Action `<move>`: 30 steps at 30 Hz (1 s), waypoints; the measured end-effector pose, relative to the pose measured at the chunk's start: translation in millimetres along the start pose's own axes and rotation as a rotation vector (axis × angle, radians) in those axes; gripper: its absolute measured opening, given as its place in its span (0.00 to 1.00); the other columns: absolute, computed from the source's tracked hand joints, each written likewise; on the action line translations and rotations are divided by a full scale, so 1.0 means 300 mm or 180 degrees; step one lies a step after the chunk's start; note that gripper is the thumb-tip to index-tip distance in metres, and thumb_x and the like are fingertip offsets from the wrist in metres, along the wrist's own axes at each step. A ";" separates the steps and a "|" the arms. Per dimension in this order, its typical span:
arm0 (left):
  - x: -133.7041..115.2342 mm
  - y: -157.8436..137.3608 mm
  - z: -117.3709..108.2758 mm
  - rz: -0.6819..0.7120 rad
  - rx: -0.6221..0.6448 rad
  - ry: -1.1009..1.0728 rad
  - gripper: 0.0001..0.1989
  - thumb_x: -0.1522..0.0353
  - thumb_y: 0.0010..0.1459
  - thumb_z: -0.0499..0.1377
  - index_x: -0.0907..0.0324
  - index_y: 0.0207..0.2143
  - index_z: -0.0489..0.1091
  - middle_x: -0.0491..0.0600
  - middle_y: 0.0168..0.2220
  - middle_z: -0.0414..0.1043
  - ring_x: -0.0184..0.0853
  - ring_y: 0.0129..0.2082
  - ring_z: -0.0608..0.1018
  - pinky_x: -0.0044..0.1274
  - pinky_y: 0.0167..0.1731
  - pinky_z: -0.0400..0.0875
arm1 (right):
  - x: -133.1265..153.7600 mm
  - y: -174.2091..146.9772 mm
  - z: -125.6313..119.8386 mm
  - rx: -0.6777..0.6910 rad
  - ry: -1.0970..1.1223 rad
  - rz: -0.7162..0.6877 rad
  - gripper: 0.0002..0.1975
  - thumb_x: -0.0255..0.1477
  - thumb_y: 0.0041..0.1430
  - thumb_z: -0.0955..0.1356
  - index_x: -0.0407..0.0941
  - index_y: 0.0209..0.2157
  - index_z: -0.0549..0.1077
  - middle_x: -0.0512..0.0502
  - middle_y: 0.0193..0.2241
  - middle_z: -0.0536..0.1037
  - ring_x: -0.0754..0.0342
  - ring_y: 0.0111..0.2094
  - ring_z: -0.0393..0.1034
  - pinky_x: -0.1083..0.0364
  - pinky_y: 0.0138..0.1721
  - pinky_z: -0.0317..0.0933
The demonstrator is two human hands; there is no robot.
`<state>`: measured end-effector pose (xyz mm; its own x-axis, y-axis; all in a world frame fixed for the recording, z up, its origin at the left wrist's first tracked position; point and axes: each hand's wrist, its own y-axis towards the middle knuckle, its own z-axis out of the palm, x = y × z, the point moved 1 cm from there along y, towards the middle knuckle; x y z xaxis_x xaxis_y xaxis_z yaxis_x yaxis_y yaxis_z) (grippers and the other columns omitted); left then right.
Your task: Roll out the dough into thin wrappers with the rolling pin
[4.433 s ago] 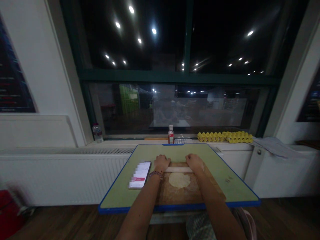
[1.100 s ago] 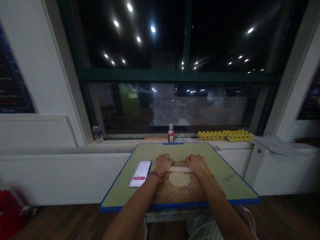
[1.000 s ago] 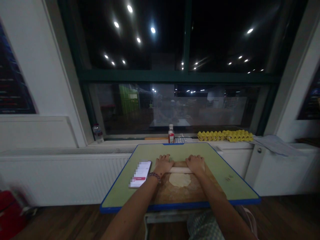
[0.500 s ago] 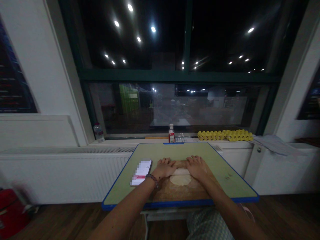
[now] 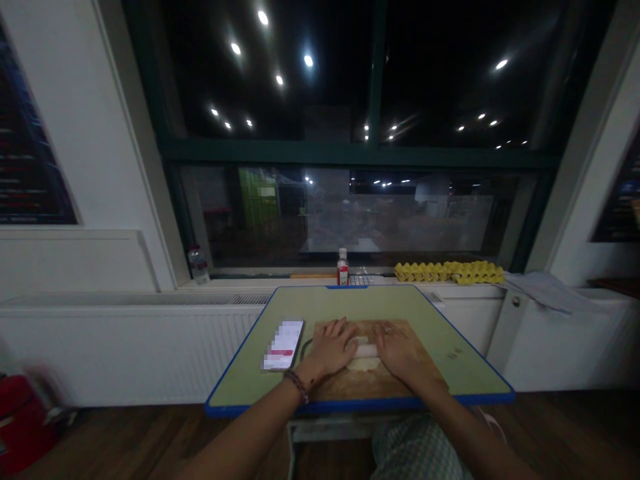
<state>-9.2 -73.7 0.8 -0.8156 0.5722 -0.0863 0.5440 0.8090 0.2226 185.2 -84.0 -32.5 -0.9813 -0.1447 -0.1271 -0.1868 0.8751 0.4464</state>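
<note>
A pale rolling pin (image 5: 367, 351) lies crosswise over a flat round of dough (image 5: 364, 365) on a wooden board (image 5: 367, 388). My left hand (image 5: 333, 347) rests over the pin's left end, its fingers stretched forward. On the right end lies my right hand (image 5: 397, 350), palm down, with fingers extended and slightly apart. Both hands press on the pin from above and hide its ends. Dough shows both in front of and behind the pin, partly covered by it and by my hands.
The board sits on a green table (image 5: 295, 303) with a blue edge. A phone (image 5: 284, 345) lies left of my left hand. On the windowsill stand a red-labelled bottle (image 5: 343, 268), a clear bottle (image 5: 199, 265) and yellow egg trays (image 5: 450, 272).
Both hands have come nearer to me along the board, bringing the rolling pin from the dough's far edge back over its middle. More of the board's far part shows.
</note>
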 end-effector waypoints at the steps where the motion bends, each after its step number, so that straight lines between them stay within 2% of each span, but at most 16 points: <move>1: -0.003 -0.009 0.000 0.0048 -0.0058 -0.0028 0.25 0.54 0.67 0.43 0.50 0.62 0.59 0.52 0.66 0.57 0.44 0.65 0.59 0.43 0.61 0.52 | 0.000 -0.009 0.001 -0.0009 0.0074 0.0005 0.24 0.24 0.66 0.53 0.37 0.55 0.71 0.37 0.54 0.73 0.50 0.57 0.67 0.50 0.60 0.57; 6: -0.017 -0.048 0.007 0.0341 -0.0223 -0.0222 0.38 0.42 0.55 0.54 0.46 0.64 0.57 0.51 0.65 0.58 0.50 0.63 0.60 0.45 0.60 0.54 | 0.006 -0.056 -0.027 0.0165 0.0227 0.0049 0.25 0.25 0.67 0.52 0.36 0.61 0.65 0.34 0.57 0.70 0.48 0.58 0.66 0.49 0.60 0.57; 12: -0.033 -0.058 0.029 0.0228 -0.0333 -0.0302 0.37 0.41 0.57 0.50 0.47 0.63 0.59 0.49 0.64 0.60 0.48 0.63 0.61 0.41 0.61 0.54 | 0.016 -0.074 -0.049 0.0237 0.0242 0.0134 0.26 0.27 0.68 0.52 0.36 0.64 0.60 0.33 0.58 0.69 0.47 0.60 0.63 0.48 0.61 0.55; 17: -0.042 -0.037 0.038 0.0130 -0.0406 -0.0145 0.34 0.43 0.59 0.50 0.48 0.63 0.60 0.49 0.64 0.61 0.47 0.63 0.60 0.40 0.61 0.54 | 0.016 -0.046 -0.048 0.0363 0.0301 0.0133 0.24 0.25 0.67 0.54 0.37 0.61 0.65 0.34 0.57 0.70 0.48 0.60 0.63 0.48 0.61 0.53; 23: -0.042 -0.001 0.045 0.0113 -0.0588 0.0032 0.32 0.43 0.61 0.46 0.49 0.60 0.63 0.48 0.61 0.64 0.46 0.62 0.62 0.38 0.61 0.53 | 0.017 0.003 -0.043 0.0379 0.0162 0.0004 0.23 0.26 0.68 0.53 0.37 0.52 0.73 0.34 0.53 0.74 0.48 0.57 0.66 0.50 0.61 0.53; 26: -0.039 0.015 0.050 0.0088 -0.0665 0.0130 0.34 0.43 0.62 0.44 0.53 0.59 0.65 0.51 0.60 0.65 0.46 0.61 0.63 0.37 0.61 0.54 | 0.014 0.032 -0.021 0.0526 0.0131 -0.0020 0.22 0.24 0.66 0.55 0.37 0.52 0.74 0.34 0.53 0.74 0.47 0.57 0.66 0.49 0.61 0.53; 30: -0.040 0.025 0.047 0.0064 -0.0658 0.0132 0.35 0.42 0.62 0.42 0.53 0.60 0.64 0.52 0.61 0.65 0.46 0.62 0.63 0.37 0.60 0.55 | 0.011 0.057 0.002 0.0666 0.0113 -0.0052 0.22 0.22 0.64 0.55 0.37 0.52 0.74 0.34 0.54 0.73 0.47 0.58 0.65 0.49 0.61 0.52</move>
<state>7.4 -72.6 -10.1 -0.8148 0.5784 -0.0409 0.5116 0.7503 0.4187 178.8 -69.1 -25.8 -0.9799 -0.1727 -0.0998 -0.1927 0.9487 0.2505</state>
